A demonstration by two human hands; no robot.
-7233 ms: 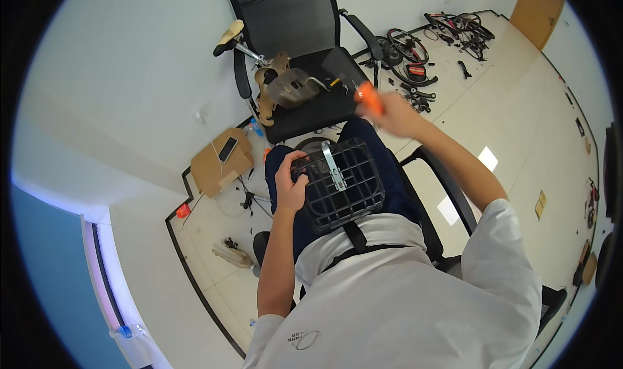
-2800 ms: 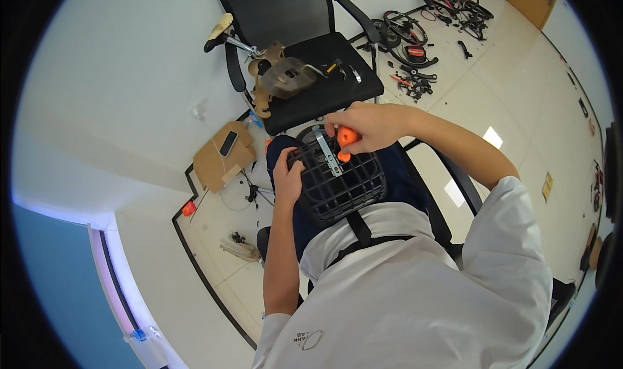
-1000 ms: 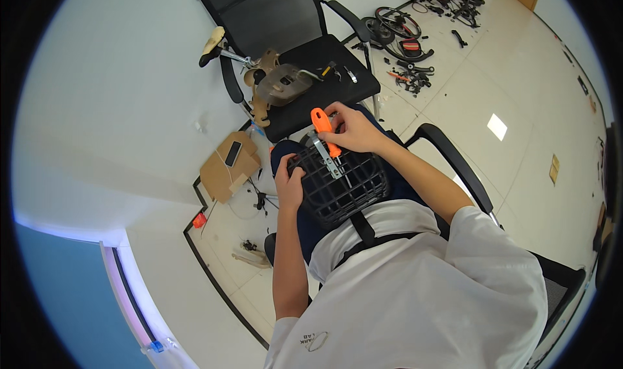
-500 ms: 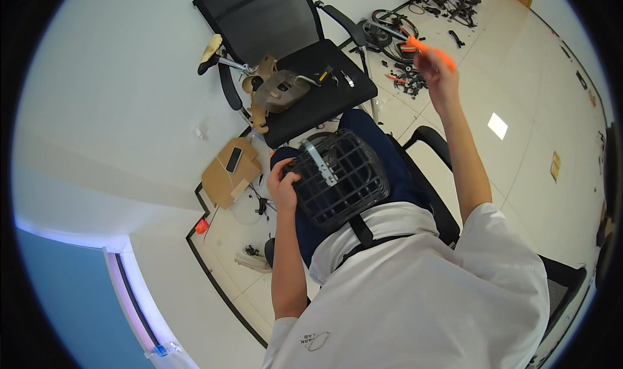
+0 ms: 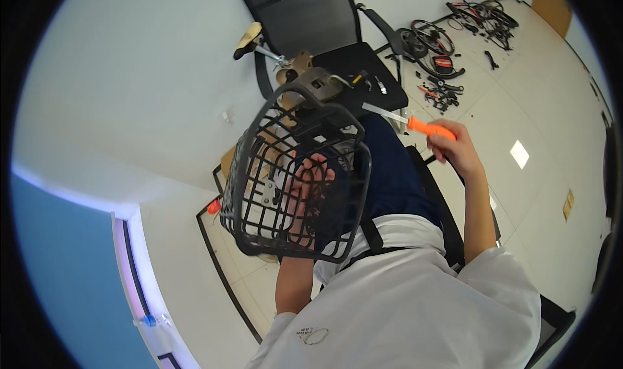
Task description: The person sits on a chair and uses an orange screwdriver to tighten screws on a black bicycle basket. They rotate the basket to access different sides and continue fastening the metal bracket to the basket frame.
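Basket [image 5: 295, 181] — lifted, hiding left hand [image 5: 310, 181] — black chair [image 5: 324, 31] beyond.

The pale tiled floor [image 5: 558, 96] fills the right and upper right of the frame. A heap of black bicycle parts [image 5: 454, 44], wheels, frame pieces and small bits with red touches, lies scattered on it at the upper right. A black mesh-backed office chair [image 5: 311, 25] stands at top centre, its seat [image 5: 363, 77] carrying small tools.
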